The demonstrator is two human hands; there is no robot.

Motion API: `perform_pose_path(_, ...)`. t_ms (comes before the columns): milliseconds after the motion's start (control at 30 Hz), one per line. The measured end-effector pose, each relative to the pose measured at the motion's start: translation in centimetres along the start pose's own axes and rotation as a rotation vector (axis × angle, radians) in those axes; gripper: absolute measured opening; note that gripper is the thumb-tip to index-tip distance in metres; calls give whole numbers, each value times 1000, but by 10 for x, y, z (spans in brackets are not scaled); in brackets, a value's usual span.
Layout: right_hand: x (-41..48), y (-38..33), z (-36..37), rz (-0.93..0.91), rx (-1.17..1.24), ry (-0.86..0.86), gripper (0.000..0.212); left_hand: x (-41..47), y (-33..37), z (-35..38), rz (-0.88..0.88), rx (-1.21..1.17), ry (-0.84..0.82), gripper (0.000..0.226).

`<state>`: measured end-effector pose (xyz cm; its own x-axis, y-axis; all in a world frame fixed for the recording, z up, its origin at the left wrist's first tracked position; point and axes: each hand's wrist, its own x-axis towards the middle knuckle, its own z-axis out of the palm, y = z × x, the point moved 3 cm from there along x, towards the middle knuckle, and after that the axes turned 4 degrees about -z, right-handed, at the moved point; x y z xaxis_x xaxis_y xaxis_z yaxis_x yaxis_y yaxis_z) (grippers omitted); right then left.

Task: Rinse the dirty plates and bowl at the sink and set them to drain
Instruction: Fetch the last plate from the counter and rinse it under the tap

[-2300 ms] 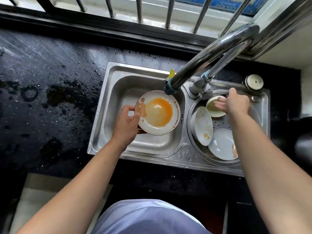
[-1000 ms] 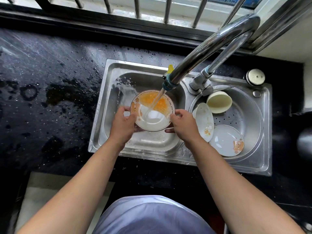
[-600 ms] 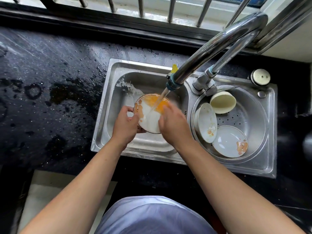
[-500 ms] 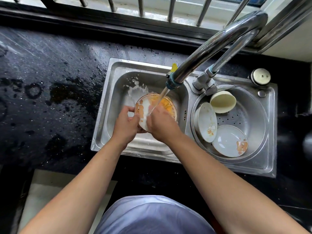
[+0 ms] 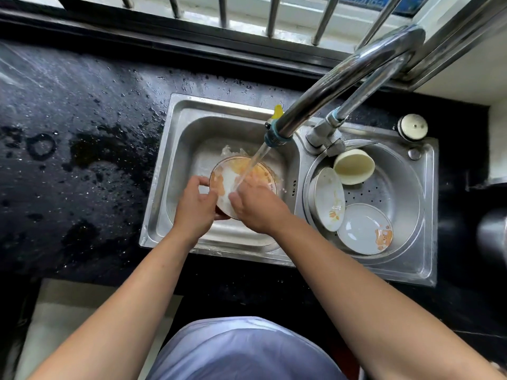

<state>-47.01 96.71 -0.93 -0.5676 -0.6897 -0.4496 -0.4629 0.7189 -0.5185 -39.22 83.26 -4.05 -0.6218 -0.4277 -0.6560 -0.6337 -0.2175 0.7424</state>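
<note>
A white plate (image 5: 241, 174) smeared with orange sauce is tilted under the running faucet (image 5: 274, 135) in the left sink basin (image 5: 186, 138). My left hand (image 5: 196, 207) grips its left rim. My right hand (image 5: 258, 209) lies flat on the plate's face, fingers in the water stream. In the right draining basin (image 5: 397, 193) a plate (image 5: 329, 198) leans on edge, another plate (image 5: 365, 229) with a bear picture lies flat, and a cream bowl (image 5: 354, 165) rests on its side.
The black counter (image 5: 68, 160) to the left is wet with puddles and drops. A round white stopper (image 5: 413, 127) sits at the sink's back right corner. Window bars (image 5: 222, 9) run along the back. A dark pot (image 5: 493, 237) sits at the far right.
My right hand left the bowl in the right basin, the water came on, and the hand went onto the plate's face. The orange sauce has partly washed off.
</note>
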Motion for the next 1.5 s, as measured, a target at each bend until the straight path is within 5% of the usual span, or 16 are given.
perform_pose_path(100,-1,-22,1,-177,149,-6,46,4,2,-1,39,59,39,7)
perform_pose_path(233,-19,-10,15,-143,88,-25,67,8,8,-3,10,23,88,20)
perform_pose_path(500,-17,-5,21,-123,17,157,42,11,6,-10,-40,-111,107,22)
perform_pose_path(667,-15,6,20,68,429,267,17,11,-14,-10,-99,-98,-31,33)
perform_pose_path(800,-15,9,23,168,878,282,20,7,-44,0,-342,-186,-75,39)
perform_pose_path(933,-15,10,35,373,1544,299,17,2,-51,13,-504,-513,-184,42)
perform_pose_path(1133,-20,18,48,627,1951,374,29,4,-35,15,-445,-832,-140,30)
perform_pose_path(1333,-27,44,43,820,1657,261,21,1,-4,19,-222,-478,-72,13)
perform_pose_path(1500,-42,116,-40,763,1348,663,15,-6,28,22,153,155,-11,13)
